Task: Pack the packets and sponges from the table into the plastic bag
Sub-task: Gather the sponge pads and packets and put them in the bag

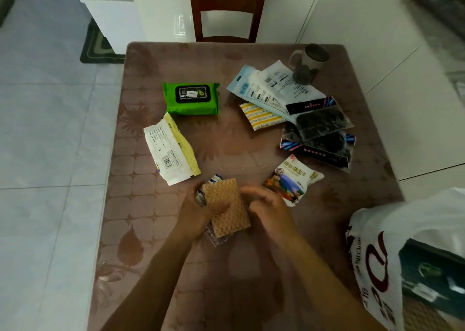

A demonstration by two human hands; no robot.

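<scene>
My left hand grips a tan waffle-textured sponge stacked on a crinkly packet near the table's front middle. My right hand is blurred, its fingers curled at the sponge's right edge. A salt packet lies just right of my hands. Farther out lie a white and yellow packet, a green wipes pack, a yellow-striped sponge, pale blue packets and black packets. The white plastic bag stands open at the lower right.
A brown patterned table holds everything. A grey mug stands at its back right on the packets. A wooden chair is behind the table. A dark box sits inside the bag. White tiled floor lies on both sides.
</scene>
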